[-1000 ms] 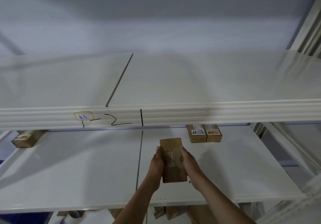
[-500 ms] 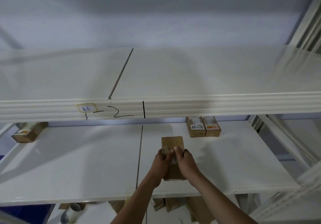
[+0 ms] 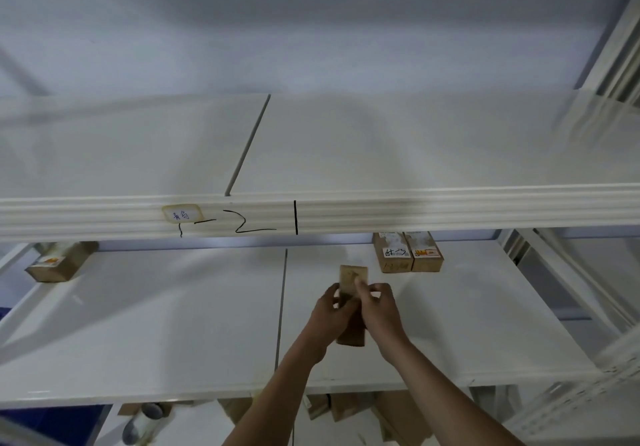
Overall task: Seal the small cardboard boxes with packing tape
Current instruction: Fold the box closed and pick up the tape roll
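We face a white shelving unit with two shelves in view. The upper shelf (image 3: pixel 381 147) is the largest thing before us, and its front lip carries one small label sticker (image 3: pixel 181 214) with handwriting we cannot read, plus black marker strokes beside it. Below it lies the lower shelf (image 3: pixel 145 317), a seam running front to back near its middle.

On the lower shelf we count three boxes standing at the back: two labelled boxes (image 3: pixel 408 252) side by side and touching, at the right rear, and one lone box (image 3: pixel 57 262) far off at the left rear, partly under the lip above.

A fourth, the small cardboard box (image 3: pixel 352 276), is in our hands above the right half of the lower shelf, well in front of the pair. Its long side runs away from us, the far end sticking out past our fingers.

Our left hand (image 3: pixel 331 314) wraps the box from the left, fingers curled around its side. Our right hand (image 3: pixel 378 307) curls over it from the right, fingertips (image 3: pixel 360 286) pressed on the top face.

Under the lower shelf more cardboard (image 3: pixel 349 407) shows, too blurred to count.
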Demonstrator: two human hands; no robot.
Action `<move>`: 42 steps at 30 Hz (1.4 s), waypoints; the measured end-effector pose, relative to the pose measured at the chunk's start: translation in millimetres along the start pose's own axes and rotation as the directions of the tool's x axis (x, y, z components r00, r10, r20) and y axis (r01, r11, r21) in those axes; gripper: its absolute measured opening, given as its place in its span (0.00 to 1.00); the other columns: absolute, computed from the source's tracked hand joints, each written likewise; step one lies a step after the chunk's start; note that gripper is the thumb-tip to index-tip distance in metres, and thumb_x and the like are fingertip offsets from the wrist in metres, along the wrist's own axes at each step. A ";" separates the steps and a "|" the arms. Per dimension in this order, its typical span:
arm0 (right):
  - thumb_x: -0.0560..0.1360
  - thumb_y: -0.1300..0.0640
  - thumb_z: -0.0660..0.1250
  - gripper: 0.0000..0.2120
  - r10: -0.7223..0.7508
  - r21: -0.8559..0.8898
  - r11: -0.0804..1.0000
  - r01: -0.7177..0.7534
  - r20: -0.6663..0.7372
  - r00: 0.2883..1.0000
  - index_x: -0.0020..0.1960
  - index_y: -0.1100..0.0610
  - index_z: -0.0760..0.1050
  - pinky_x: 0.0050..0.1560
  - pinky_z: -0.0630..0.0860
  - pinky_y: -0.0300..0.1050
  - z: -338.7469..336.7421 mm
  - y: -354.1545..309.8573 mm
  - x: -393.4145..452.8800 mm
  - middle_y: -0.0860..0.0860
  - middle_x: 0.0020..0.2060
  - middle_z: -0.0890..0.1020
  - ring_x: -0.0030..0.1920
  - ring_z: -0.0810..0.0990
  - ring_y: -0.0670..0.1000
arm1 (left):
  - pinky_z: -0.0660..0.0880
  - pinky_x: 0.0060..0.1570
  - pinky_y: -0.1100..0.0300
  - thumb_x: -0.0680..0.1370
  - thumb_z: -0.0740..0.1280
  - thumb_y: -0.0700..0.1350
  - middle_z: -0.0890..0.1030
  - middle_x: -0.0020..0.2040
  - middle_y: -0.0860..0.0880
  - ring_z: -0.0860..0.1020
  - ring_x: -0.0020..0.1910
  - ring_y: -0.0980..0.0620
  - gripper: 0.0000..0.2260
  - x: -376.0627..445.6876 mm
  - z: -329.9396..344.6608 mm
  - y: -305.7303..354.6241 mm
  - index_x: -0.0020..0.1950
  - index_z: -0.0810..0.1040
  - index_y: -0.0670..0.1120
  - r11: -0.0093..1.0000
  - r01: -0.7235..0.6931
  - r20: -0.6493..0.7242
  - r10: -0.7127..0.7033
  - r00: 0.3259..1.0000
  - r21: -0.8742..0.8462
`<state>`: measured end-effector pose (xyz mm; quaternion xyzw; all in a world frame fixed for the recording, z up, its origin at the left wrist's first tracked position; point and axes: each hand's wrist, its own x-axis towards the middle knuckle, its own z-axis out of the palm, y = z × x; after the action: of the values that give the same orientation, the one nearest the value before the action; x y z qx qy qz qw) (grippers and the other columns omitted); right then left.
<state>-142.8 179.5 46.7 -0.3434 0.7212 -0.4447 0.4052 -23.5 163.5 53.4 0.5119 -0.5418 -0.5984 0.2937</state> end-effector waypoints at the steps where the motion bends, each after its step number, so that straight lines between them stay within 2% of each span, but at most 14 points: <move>1: 0.79 0.37 0.62 0.20 -0.026 0.014 1.000 0.027 -0.028 0.999 0.52 0.54 0.77 0.47 0.84 0.53 -2.5 -3.4 0.5 0.50 0.46 0.84 0.43 0.85 0.52 | 0.75 0.41 0.66 0.78 0.70 0.52 0.78 0.59 0.52 0.79 0.53 0.56 0.21 1.9 -2.8 -1.8 0.68 0.67 0.51 0.999 -0.016 -0.030 0.015 0.999 -0.040; 3: 0.83 0.47 0.61 0.18 -0.059 0.046 0.997 0.062 -0.080 0.995 0.45 0.59 0.80 0.38 0.83 0.47 -11.5 -11.1 -0.5 0.52 0.42 0.86 0.33 0.85 0.52 | 0.79 0.38 0.64 0.75 0.74 0.50 0.80 0.57 0.47 0.82 0.51 0.53 0.22 3.0 -13.2 -6.7 0.64 0.70 0.47 0.992 -0.023 -0.116 0.008 0.993 -0.125; 4: 0.83 0.50 0.62 0.16 -0.080 0.039 0.996 0.084 -0.095 0.992 0.45 0.59 0.79 0.37 0.80 0.45 -16.3 -12.9 0.7 0.53 0.42 0.86 0.32 0.83 0.51 | 0.81 0.39 0.61 0.75 0.75 0.48 0.82 0.57 0.45 0.84 0.50 0.50 0.20 4.0 -19.4 -9.3 0.63 0.71 0.46 0.977 0.004 -0.128 -0.032 0.991 -0.213; 6: 0.81 0.48 0.65 0.11 -0.103 -0.032 0.994 0.101 -0.061 0.993 0.50 0.56 0.78 0.42 0.78 0.44 -22.6 -9.7 7.0 0.51 0.46 0.85 0.40 0.82 0.48 | 0.83 0.44 0.52 0.76 0.74 0.47 0.84 0.55 0.42 0.85 0.50 0.44 0.19 5.5 -29.1 -14.4 0.64 0.74 0.44 0.917 0.064 -0.043 -0.088 0.995 -0.395; 7: 0.79 0.43 0.66 0.13 -0.073 -0.052 0.996 0.073 0.001 0.997 0.54 0.53 0.77 0.48 0.79 0.46 -22.6 -8.9 8.4 0.50 0.50 0.84 0.45 0.82 0.48 | 0.83 0.47 0.48 0.76 0.73 0.47 0.84 0.56 0.41 0.85 0.52 0.42 0.20 5.0 -32.0 -15.5 0.65 0.75 0.44 0.899 0.075 0.006 -0.080 0.997 -0.432; 9: 0.76 0.34 0.66 0.22 0.028 -0.003 1.000 -0.028 0.161 0.986 0.61 0.49 0.74 0.54 0.81 0.51 -17.9 -7.0 8.8 0.49 0.54 0.83 0.51 0.84 0.50 | 0.81 0.54 0.43 0.76 0.72 0.49 0.84 0.56 0.40 0.84 0.54 0.39 0.21 5.0 -32.5 -16.9 0.66 0.76 0.44 0.903 0.061 0.070 -0.035 0.997 -0.425; 12: 0.80 0.37 0.62 0.20 0.038 0.019 0.999 -0.045 0.282 0.959 0.63 0.50 0.73 0.40 0.82 0.39 -10.2 -10.9 -1.8 0.49 0.52 0.84 0.47 0.86 0.48 | 0.79 0.60 0.42 0.79 0.67 0.54 0.84 0.56 0.41 0.84 0.55 0.41 0.19 4.0 -22.2 -13.7 0.67 0.76 0.46 0.928 0.016 0.090 0.019 0.996 -0.373; 14: 0.81 0.40 0.61 0.18 0.012 0.016 1.000 -0.016 0.251 0.968 0.64 0.51 0.73 0.35 0.78 0.35 -6.2 -9.3 -4.3 0.47 0.51 0.83 0.45 0.85 0.46 | 0.80 0.58 0.45 0.82 0.63 0.55 0.85 0.56 0.44 0.85 0.53 0.44 0.17 4.7 -14.3 -10.9 0.67 0.75 0.48 0.948 -0.004 0.064 0.026 0.998 -0.317; 16: 0.82 0.40 0.60 0.20 -0.005 -0.003 1.000 0.006 0.230 0.973 0.66 0.52 0.73 0.39 0.78 0.37 -3.6 -8.1 -3.4 0.47 0.51 0.82 0.47 0.84 0.47 | 0.81 0.55 0.49 0.83 0.60 0.55 0.85 0.55 0.46 0.85 0.52 0.47 0.16 5.7 -9.7 -10.0 0.67 0.74 0.50 0.964 -0.009 0.035 0.019 0.999 -0.267; 23: 0.82 0.38 0.59 0.20 0.000 0.000 1.000 0.000 0.255 0.967 0.65 0.50 0.75 0.38 0.80 0.37 -12.0 -8.1 -3.5 0.50 0.53 0.85 0.46 0.86 0.48 | 0.79 0.60 0.45 0.82 0.64 0.54 0.84 0.58 0.43 0.84 0.56 0.44 0.20 6.1 -15.5 -13.8 0.70 0.73 0.46 0.951 0.009 0.106 0.025 0.994 -0.308; 27: 0.80 0.39 0.64 0.19 0.009 0.097 0.995 -0.037 0.279 0.960 0.66 0.49 0.75 0.53 0.84 0.50 -10.5 -0.1 -1.1 0.49 0.54 0.85 0.50 0.87 0.50 | 0.79 0.60 0.45 0.81 0.64 0.54 0.85 0.55 0.44 0.84 0.54 0.44 0.19 7.2 -16.3 -13.9 0.67 0.76 0.44 0.961 -0.014 0.077 0.037 0.996 -0.277; 32: 0.78 0.40 0.67 0.18 -0.018 0.140 0.990 -0.016 0.235 0.972 0.62 0.49 0.77 0.51 0.84 0.56 -9.9 3.7 -1.9 0.50 0.50 0.87 0.48 0.87 0.51 | 0.79 0.60 0.44 0.81 0.66 0.53 0.85 0.55 0.43 0.84 0.55 0.44 0.17 7.2 -19.1 -13.9 0.65 0.76 0.45 0.963 -0.005 0.078 0.027 0.997 -0.271; 36: 0.80 0.42 0.66 0.15 -0.052 0.120 0.992 0.025 0.227 0.972 0.60 0.49 0.78 0.48 0.85 0.51 -12.8 1.9 -5.4 0.49 0.49 0.87 0.47 0.87 0.49 | 0.80 0.59 0.46 0.82 0.65 0.48 0.84 0.57 0.41 0.84 0.56 0.43 0.15 7.0 -21.3 -16.7 0.66 0.75 0.43 0.964 0.008 0.120 0.024 0.993 -0.264; 42: 0.80 0.43 0.66 0.15 -0.046 0.116 0.993 0.026 0.173 0.984 0.60 0.51 0.78 0.49 0.85 0.52 -6.4 3.2 -5.8 0.49 0.49 0.86 0.48 0.86 0.49 | 0.82 0.53 0.48 0.80 0.69 0.43 0.86 0.51 0.45 0.85 0.50 0.45 0.11 6.7 -15.8 -13.3 0.62 0.79 0.43 0.967 -0.020 0.012 0.024 1.000 -0.254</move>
<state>-146.4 188.0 47.2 -0.3709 0.6499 -0.4600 0.4779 -8.1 155.1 40.6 0.4594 -0.4687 -0.6634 0.3593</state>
